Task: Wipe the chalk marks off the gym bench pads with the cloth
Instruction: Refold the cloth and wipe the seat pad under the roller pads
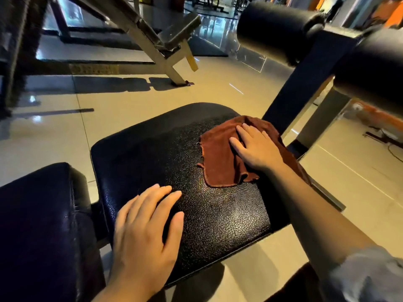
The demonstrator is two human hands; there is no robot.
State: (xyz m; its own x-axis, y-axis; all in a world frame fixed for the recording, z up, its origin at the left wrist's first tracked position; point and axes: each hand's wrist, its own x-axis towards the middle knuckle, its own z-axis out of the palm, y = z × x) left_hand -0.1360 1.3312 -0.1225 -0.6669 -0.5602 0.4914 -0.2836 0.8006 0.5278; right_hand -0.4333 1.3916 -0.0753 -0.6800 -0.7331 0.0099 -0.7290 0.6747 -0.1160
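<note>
Cloth (220, 162) pressed flat on seat pad (152, 153) by right hand (257, 149), fingers straight | left hand (146, 232) laid flat on pad's near edge, nothing held

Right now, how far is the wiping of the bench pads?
Done: no chalk shows on the seat pad. In hand: the right hand presses the brown cloth flat on its far right corner while the left hand rests on the near edge. Left: the neighbouring pad and the roller pads look untouched.
</note>
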